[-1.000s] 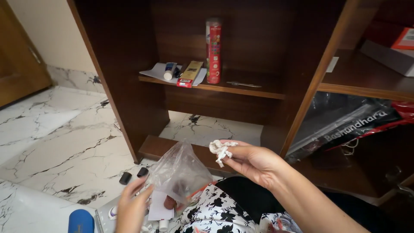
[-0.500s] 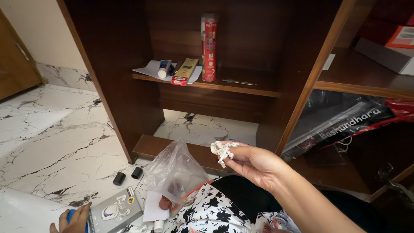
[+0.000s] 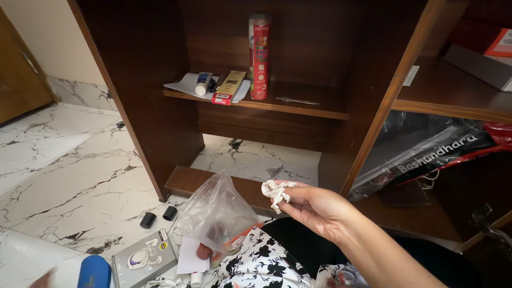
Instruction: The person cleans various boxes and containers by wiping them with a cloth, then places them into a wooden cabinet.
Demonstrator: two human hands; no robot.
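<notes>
My right hand (image 3: 314, 208) is raised in front of the wooden shelf unit, its fingertips pinching a small bundle of white cord (image 3: 276, 192). A clear plastic bag (image 3: 216, 213) stands puffed up on my lap just left of that hand, on black-and-white floral fabric (image 3: 261, 261). My left hand (image 3: 45, 278) is only a blurred sliver at the bottom left edge, next to a blue cylinder (image 3: 95, 272); whether it holds anything is not visible.
On the marble floor lie a grey product box (image 3: 143, 258), two small black caps (image 3: 158, 216) and white paper (image 3: 192, 256). The shelf (image 3: 298, 109) carries a tall red tube (image 3: 260, 56), a flat box, a small tube and a pen. A black printed bag (image 3: 426, 152) fills the right compartment.
My left hand let go of the plastic bag and dropped toward the bottom left corner by the blue cylinder. The right hand stayed put with the white cord.
</notes>
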